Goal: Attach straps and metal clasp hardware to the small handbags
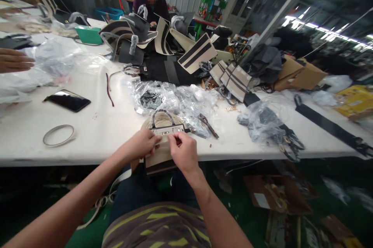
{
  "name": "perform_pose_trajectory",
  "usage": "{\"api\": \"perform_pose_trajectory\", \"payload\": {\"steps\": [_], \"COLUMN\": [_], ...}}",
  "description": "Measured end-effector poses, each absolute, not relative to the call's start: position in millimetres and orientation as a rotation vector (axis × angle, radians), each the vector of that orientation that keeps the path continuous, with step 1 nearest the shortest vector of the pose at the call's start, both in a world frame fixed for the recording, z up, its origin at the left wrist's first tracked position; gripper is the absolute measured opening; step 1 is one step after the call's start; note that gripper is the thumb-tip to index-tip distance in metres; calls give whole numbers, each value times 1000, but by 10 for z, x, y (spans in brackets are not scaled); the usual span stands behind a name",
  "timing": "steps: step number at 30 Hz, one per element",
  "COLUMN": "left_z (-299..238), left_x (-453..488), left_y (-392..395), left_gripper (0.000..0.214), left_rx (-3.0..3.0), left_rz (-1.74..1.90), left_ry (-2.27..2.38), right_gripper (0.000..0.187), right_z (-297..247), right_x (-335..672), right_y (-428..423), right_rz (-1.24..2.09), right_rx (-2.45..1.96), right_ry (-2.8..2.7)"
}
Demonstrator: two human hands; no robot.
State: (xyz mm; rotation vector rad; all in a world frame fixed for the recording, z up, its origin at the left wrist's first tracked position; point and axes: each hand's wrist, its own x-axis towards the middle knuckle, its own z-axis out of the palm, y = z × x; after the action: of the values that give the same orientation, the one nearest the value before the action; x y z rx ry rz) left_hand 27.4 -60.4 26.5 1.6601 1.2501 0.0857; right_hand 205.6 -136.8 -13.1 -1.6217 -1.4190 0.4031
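A beige and black handbag (pixel 159 158) leans at the table's front edge, its dark wrapped handle (pixel 162 113) standing upward. Metal fittings (pixel 165 133) show along its top strip. My left hand (pixel 143 144) is closed on the bag's left side, fingers curled at the top strip. On the other side, my right hand (pixel 185 150) is closed in a pinch close against the metal fittings. Whatever lies between the right fingertips is too small to make out. A dark strap end with a metal piece (pixel 190 130) sticks out at the bag's right.
Crumpled clear plastic (pixel 175 98) lies behind the bag, with dark snips (pixel 208 125) on it. A phone (pixel 68 100) and a coiled strip (pixel 59 136) are at left. Bag parts (pixel 198 53) pile up behind. A co-worker (pixel 151 1) sits opposite; another person's hand (pixel 14 61) is far left.
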Motion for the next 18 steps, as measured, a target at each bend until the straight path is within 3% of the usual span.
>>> {"api": "perform_pose_trajectory", "payload": {"steps": [5,11,18], "left_z": [356,339,329], "left_x": [470,415,454], "left_y": [-189,-241,-225], "left_gripper": [49,53,41], "left_rx": [1834,1854,1829], "left_rz": [-70,-66,-52], "left_ry": [1302,1325,1363], "right_gripper": [23,24,20], "right_z": [-373,-343,-312], "right_x": [2039,2074,2013], "right_y": [-1161,-1160,-1129], "right_rz": [279,344,292], "right_rx": [-1703,-1712,-1861], "right_ry": [-1342,-1437,-1556]}}
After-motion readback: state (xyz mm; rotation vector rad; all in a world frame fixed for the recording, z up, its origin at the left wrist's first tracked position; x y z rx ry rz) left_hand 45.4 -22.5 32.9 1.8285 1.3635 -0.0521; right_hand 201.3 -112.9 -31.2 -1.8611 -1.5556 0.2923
